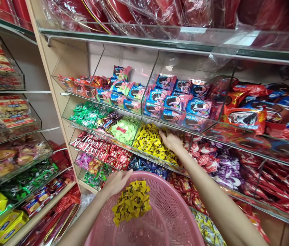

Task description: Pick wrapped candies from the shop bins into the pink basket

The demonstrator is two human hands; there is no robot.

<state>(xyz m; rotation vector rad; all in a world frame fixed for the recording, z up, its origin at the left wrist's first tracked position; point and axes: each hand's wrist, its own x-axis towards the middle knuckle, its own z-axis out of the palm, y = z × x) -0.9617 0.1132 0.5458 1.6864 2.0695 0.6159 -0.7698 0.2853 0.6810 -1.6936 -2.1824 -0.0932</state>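
Yellow-wrapped candies sit heaped inside the pink basket, with plenty left in the clear bin beyond it! The left hand clasps the basket's left rim; the right hand, fingers half-bent, is among the bin's candies, any hold hidden.

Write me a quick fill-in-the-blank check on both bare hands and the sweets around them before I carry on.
1. The bare right hand reaches into small candies whose wrappers are ____.
2. The bare left hand is at the rim of a round, perforated plastic basket coloured ____.
3. The pile of wrapped candies inside the basket is nearer the ____ hand.
4. Beside the pale green wrapped sweets, a dark brown wrapper reads ____.

Missing words: yellow; pink; left; SNICKERS.
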